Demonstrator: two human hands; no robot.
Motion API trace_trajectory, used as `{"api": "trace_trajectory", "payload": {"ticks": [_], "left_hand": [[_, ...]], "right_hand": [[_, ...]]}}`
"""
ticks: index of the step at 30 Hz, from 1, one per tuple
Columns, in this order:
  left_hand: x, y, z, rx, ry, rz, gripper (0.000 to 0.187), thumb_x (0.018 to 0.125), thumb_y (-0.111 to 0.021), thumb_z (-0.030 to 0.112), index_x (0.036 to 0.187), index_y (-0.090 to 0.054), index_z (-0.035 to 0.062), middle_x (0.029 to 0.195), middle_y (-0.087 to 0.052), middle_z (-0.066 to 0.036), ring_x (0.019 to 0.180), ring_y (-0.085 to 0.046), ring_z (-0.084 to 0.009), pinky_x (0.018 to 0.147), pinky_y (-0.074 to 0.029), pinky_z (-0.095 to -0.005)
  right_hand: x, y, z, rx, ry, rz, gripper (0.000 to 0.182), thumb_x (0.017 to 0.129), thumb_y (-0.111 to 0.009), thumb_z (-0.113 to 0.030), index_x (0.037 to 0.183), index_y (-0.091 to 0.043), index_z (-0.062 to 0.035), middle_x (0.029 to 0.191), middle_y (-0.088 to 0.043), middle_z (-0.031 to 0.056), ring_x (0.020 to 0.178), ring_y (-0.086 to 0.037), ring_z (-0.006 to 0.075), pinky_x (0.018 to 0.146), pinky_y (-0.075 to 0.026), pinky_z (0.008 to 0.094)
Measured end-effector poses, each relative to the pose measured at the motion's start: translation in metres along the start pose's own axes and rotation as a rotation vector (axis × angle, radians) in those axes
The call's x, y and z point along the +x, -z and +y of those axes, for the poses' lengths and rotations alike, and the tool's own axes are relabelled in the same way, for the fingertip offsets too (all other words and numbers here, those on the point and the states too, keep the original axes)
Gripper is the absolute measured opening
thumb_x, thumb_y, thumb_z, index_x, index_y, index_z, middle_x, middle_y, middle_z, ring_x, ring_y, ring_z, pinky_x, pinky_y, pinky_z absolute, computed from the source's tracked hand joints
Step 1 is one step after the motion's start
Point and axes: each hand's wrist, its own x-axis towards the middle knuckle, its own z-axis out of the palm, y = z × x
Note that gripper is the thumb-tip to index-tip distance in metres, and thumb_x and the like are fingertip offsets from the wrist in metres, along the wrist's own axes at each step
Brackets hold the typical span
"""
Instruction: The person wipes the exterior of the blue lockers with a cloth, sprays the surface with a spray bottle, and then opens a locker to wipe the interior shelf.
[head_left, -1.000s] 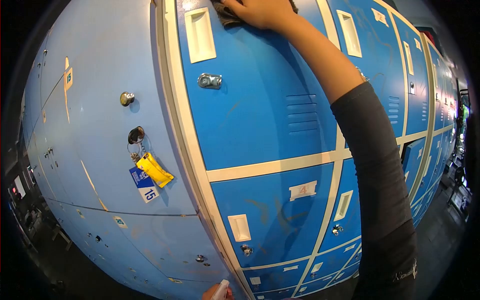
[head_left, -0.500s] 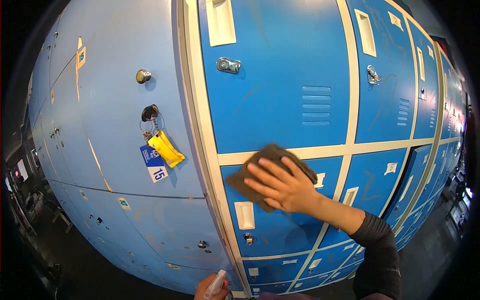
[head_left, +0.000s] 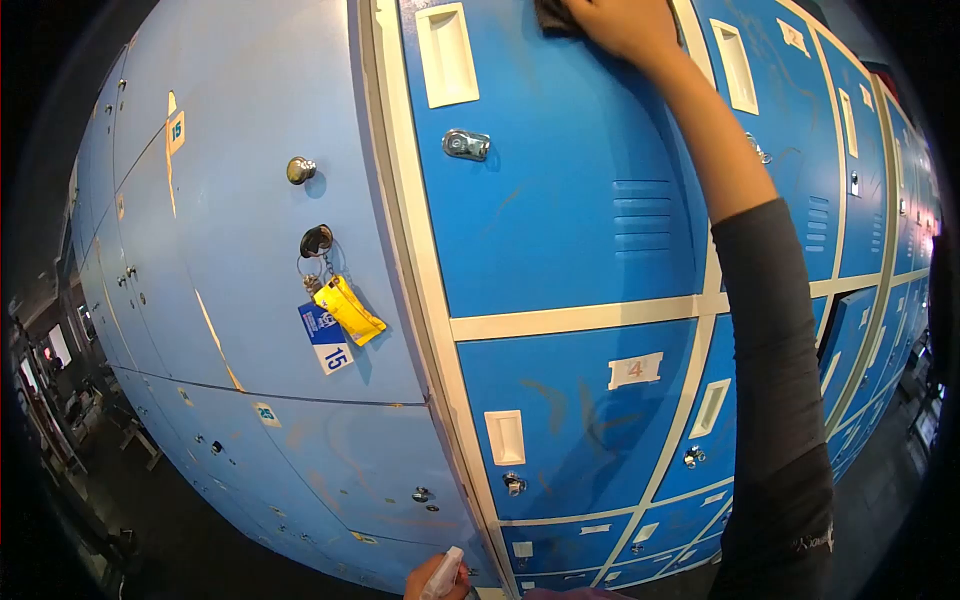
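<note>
My right hand is at the top edge of the head view, with fingers over a dark brown cloth against the upper part of a bright blue locker door. Part of both hand and cloth is cut off by the frame. Below them the door has a white recessed handle and a chrome lock. Low in the view, my left hand is wrapped around a spray bottle, of which only the pale top shows. A locker door labelled 4 lies under the upper one, with faint smudges on it.
Paler blue lockers stand on the left, where a key with a yellow fob and a tag marked 15 hangs from a lock. On the right, one locker door stands ajar. Dark floor shows at lower left.
My right hand has moved up with the cloth, from the rail between the two doors to the upper door's top. The label 4 is now uncovered. My left hand still holds the bottle.
</note>
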Motion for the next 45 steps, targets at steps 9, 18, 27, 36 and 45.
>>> {"api": "trace_trajectory", "payload": {"ticks": [9,18,27,36,45], "left_hand": [[-0.005,0.009,-0.006,0.044,0.040,0.061,0.025,0.085,-0.068,0.022,0.100,-0.061,0.0018,0.078,-0.057,-0.004,0.068,-0.053,-0.0143,0.061,-0.045,-0.0300],[-0.008,0.020,-0.009,0.123,-0.061,0.073,0.023,0.085,-0.066,0.016,0.103,-0.062,0.0022,0.078,-0.059,-0.005,0.067,-0.054,-0.0160,0.062,-0.046,-0.0305],[-0.018,0.030,-0.025,0.148,-0.150,0.008,0.018,0.087,-0.066,0.016,0.101,-0.062,0.0051,0.077,-0.058,-0.004,0.067,-0.053,-0.0140,0.062,-0.045,-0.0296],[-0.036,0.054,-0.027,-0.005,-0.065,0.066,0.025,0.084,-0.069,0.014,0.106,-0.063,0.0041,0.083,-0.059,-0.004,0.072,-0.053,-0.0139,0.066,-0.046,-0.0309],[-0.013,0.058,-0.023,0.032,-0.103,-0.044,0.020,0.079,-0.072,0.008,0.095,-0.061,0.0031,0.080,-0.061,-0.004,0.070,-0.057,-0.0106,0.062,-0.045,-0.0261]], "right_hand": [[-0.115,0.062,-0.047,0.134,0.189,-0.179,0.056,0.088,-0.058,-0.032,0.143,-0.050,-0.0247,0.154,-0.041,0.0057,0.143,-0.035,0.0274,0.116,-0.023,0.0499],[-0.137,0.127,-0.077,0.809,0.016,-0.568,0.030,0.082,-0.061,-0.021,0.108,-0.062,-0.0056,0.106,-0.065,0.0162,0.092,-0.064,0.0316,0.077,-0.051,0.0368],[-0.031,0.050,-0.152,1.014,-0.513,-0.551,0.048,0.094,-0.052,-0.031,0.133,-0.046,-0.0045,0.108,-0.065,0.0207,0.102,-0.066,0.0324,0.089,-0.050,0.0411],[-0.066,0.096,-0.034,1.305,-0.660,-0.314,0.045,0.103,-0.043,-0.038,0.135,-0.051,-0.0069,0.120,-0.062,0.0135,0.108,-0.064,0.0224,0.090,-0.055,0.0353],[-0.163,0.280,0.192,0.386,-0.907,-0.166,0.043,0.102,-0.044,-0.039,0.131,-0.053,-0.0071,0.115,-0.063,0.0121,0.103,-0.064,0.0226,0.086,-0.054,0.0353]]}}
